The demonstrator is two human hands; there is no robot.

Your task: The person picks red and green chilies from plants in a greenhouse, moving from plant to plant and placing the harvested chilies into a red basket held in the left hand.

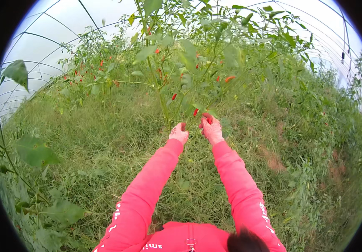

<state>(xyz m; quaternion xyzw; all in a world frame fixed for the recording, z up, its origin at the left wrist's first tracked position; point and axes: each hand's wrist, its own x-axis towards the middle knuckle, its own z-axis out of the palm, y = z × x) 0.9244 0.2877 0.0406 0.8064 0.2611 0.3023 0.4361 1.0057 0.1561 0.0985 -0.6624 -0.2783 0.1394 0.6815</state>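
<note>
A tall chili pepper plant (pixel 165 110) with thin green stems and red pods stands in front of me. Low on its right side, my right hand (pixel 213 129) has its fingers closed around a red chili pepper (pixel 209 120). Just left of those fingertips hangs another red chili pepper (pixel 195 112). My left hand (pixel 179 133) is beside the lower stems with its fingers curled; whether anything is inside it is hidden. Higher up, one more red pod (pixel 174 96) shows against the stems, and an orange-red pod (pixel 230 79) hangs farther right.
Long matted grass (pixel 124 163) covers the ground, with bare reddish soil (pixel 272 160) at right. Large leaves (pixel 36 151) of a nearby plant reach in from the left. More pepper plants grow behind, under a hooped plastic greenhouse roof (pixel 51 28).
</note>
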